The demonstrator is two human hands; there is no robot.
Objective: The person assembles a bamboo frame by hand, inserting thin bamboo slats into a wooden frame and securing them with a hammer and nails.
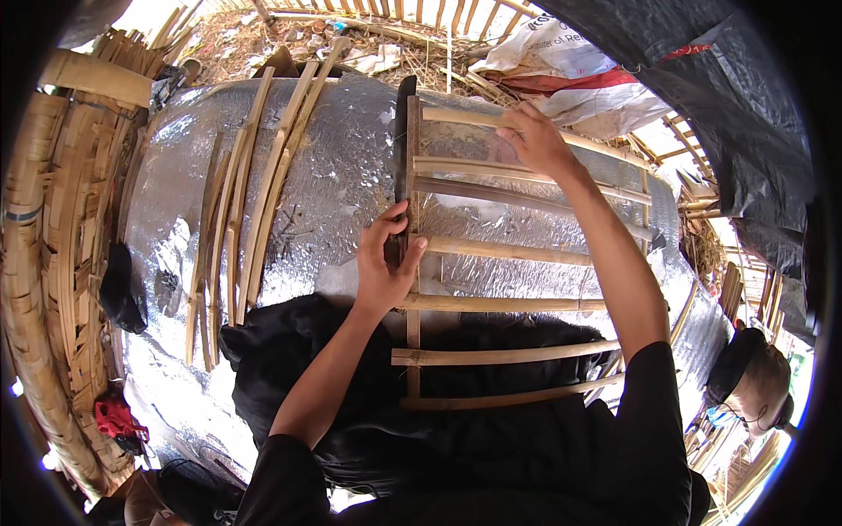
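Note:
A frame of split bamboo slats (504,250) lies before me, its several crosspieces running out to the right from an upright bamboo strip (414,329). Along that strip stands a long, dark, slightly curved blade like a machete (404,140). My left hand (383,267) is closed round its lower end, with the thumb against the upright strip. At the far side of the frame, the fingers of my right hand (535,140) grip the top bamboo slat (465,117). Black cloth (289,351) lies under the near slats.
Silvery foil sheeting (338,184) covers the ground. Loose bamboo strips (263,210) lie at left, before a bamboo wall (70,219). A black tarp (710,96) and white sack (561,66) hang at upper right. Another person (754,381) is at right.

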